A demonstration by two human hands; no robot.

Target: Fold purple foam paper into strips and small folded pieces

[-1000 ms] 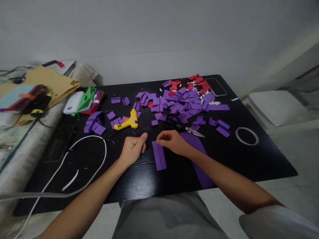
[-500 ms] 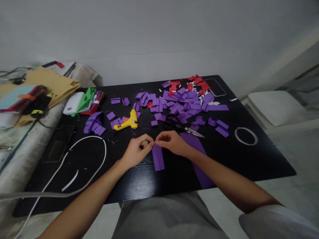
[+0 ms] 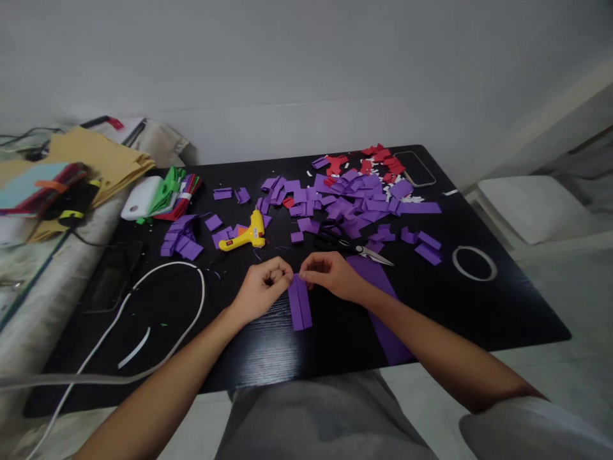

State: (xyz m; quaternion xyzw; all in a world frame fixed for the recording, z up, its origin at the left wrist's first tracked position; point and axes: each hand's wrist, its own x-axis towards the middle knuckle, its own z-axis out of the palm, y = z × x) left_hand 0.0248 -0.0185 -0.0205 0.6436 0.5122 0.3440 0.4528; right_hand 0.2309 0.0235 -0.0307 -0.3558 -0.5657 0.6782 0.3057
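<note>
A strip of purple paper (image 3: 299, 306) with a lengthwise crease hangs toward me from between my fingertips. My left hand (image 3: 262, 287) pinches its far left corner, and my right hand (image 3: 328, 273) pinches the far right corner. Under my right forearm lies a longer purple paper sheet (image 3: 383, 319), partly hidden by the arm. Just beyond my right hand rest black-handled scissors (image 3: 357, 248), blades pointing right. A yellow glue gun (image 3: 246, 234) lies beyond my left hand.
Folded purple paper pieces (image 3: 345, 198) are heaped at the back of the black table (image 3: 479, 306), with red scraps (image 3: 383, 160) behind. A tape ring (image 3: 474, 263) lies right. A white cable (image 3: 201, 287) loops at left, near a phone (image 3: 112, 278).
The purple strip has shifted slightly left, and my hands have drawn a little farther apart along its far edge. The other things lie as before.
</note>
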